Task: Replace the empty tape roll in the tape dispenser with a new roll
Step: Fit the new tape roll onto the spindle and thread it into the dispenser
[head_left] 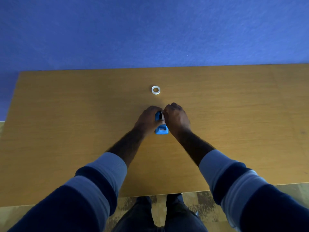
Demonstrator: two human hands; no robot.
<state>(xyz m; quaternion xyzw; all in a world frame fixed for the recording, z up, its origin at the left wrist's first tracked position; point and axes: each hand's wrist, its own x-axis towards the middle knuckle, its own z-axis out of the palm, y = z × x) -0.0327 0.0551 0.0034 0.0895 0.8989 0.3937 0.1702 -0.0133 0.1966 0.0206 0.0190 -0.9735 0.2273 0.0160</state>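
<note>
Blue tape dispenser (161,129) stands at centre of the wooden table (66,114). Left hand (148,120) is closed around its far end from 9 o'clock. Right hand (176,118) presses in from 3 o'clock, fingers curled; what it grips cannot be told. White tape ring (155,90) lies apart at 12 o'clock.

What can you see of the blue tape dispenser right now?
The tape dispenser is a small bright blue body, plastic by its look, resting on the wooden table near the middle. Its near end shows a darker recessed slot. The left hand wraps its left side and the right hand covers its far right part, hiding most of the top. Something whitish shows between the fingers; whether it is a roll is unclear.
</note>
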